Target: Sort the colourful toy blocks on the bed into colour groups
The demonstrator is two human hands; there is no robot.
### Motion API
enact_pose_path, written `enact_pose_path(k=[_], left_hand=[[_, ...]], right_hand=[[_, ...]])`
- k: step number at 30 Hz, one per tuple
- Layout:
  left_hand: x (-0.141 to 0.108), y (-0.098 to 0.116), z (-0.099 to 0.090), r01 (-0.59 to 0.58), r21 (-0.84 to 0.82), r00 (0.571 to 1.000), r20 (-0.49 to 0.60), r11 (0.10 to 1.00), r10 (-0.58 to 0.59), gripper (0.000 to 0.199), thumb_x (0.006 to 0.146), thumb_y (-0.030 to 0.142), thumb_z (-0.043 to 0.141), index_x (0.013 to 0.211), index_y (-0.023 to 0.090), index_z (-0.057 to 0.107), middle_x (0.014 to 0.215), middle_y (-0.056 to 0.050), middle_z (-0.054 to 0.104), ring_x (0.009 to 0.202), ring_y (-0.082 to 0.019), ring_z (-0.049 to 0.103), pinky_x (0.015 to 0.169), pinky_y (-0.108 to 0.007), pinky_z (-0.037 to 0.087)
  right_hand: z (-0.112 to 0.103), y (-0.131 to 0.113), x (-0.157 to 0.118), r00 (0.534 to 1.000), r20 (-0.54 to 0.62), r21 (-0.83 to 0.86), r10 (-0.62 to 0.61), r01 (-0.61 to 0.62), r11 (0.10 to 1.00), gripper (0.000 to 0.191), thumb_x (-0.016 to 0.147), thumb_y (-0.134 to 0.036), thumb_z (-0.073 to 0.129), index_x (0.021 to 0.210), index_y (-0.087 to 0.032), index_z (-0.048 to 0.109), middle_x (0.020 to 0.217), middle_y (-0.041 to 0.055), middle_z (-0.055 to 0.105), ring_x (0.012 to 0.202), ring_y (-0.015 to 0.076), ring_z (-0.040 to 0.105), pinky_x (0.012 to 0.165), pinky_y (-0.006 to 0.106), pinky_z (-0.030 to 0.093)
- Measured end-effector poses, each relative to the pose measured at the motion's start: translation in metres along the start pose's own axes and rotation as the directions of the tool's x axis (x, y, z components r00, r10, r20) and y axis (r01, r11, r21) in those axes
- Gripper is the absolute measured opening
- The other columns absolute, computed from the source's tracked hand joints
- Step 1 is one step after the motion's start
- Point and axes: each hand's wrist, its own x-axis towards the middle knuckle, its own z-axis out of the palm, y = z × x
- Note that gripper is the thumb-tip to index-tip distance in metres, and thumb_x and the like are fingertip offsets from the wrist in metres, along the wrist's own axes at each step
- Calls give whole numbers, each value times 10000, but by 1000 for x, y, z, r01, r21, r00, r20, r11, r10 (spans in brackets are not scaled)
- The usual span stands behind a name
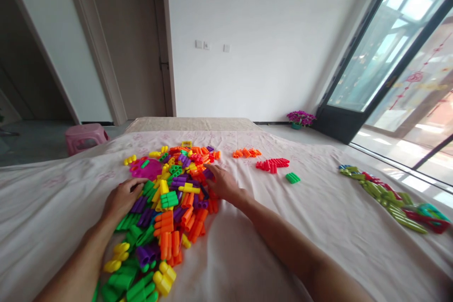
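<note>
A large heap of plastic building blocks (169, 199) in green, yellow, orange and purple lies on the cloth between my two hands. My left hand (122, 197) rests against the left side of the heap, its thumb and fingers apart beside green and purple blocks. On the opposite side, my right hand (223, 182) reaches in at the upper right edge, near orange and purple blocks. Its fingers are parted, though some tips are lost among the blocks. Neither hand visibly grips a block. A pink plastic piece (146, 168) lies flat behind my left hand.
Right of the heap lie a row of orange blocks (247, 153), a row of red blocks (272, 164) and a green block (293, 178). A long group of olive-green pieces (380, 193) runs along the far right. A pink stool (86, 138) stands beyond the cloth.
</note>
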Motion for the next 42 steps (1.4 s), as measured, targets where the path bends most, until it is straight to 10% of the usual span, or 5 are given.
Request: enact_pose_path(k=[5,13,26,32,42], left_hand=[[0,0,0,14,5,1000,11,1000,-14,395,858,434,476,1087,263,749,1145,-23,755,1077,-244,683,879,-299,505],[1,-2,0,1,11,1000,1,1000,-1,402,850,437,484,1091,264,755,1119,-28,763,1032,-251,697,833,-301,520],[3,-9,4,-10,-6,1000,8,1000,10,401,860,437,480,1106,258,742,1143,-33,756,1060,-244,685,893,-298,505],[0,-3,1,6,0,1000,20,1000,-6,393,867,431,477,1107,261,738,1173,-35,746,1096,-243,674,914,-301,496],[0,-1,0,-16,-1,1000,5,1000,16,383,866,425,481,1093,255,739,1152,-34,753,1083,-235,680,912,-291,502]], right_hand=[[-29,31,-9,977,-104,49,188,-184,982,628,723,-68,546,1344,-157,517,1055,86,697,904,190,637,825,322,503],[-84,79,-46,920,85,-138,384,-371,918,667,630,-44,544,1265,-218,649,1143,88,676,937,199,626,788,278,466],[-67,106,-53,942,-79,-194,327,-337,921,467,742,-24,545,1124,-225,724,1308,62,649,1180,202,589,1042,316,420],[-55,65,-48,967,-186,-133,174,-200,971,362,814,-88,560,1106,-223,728,1218,76,690,1139,240,598,1029,404,439],[-27,-30,-34,916,229,312,-330,252,916,237,830,-410,740,995,-240,748,944,26,731,887,181,658,844,288,486]])
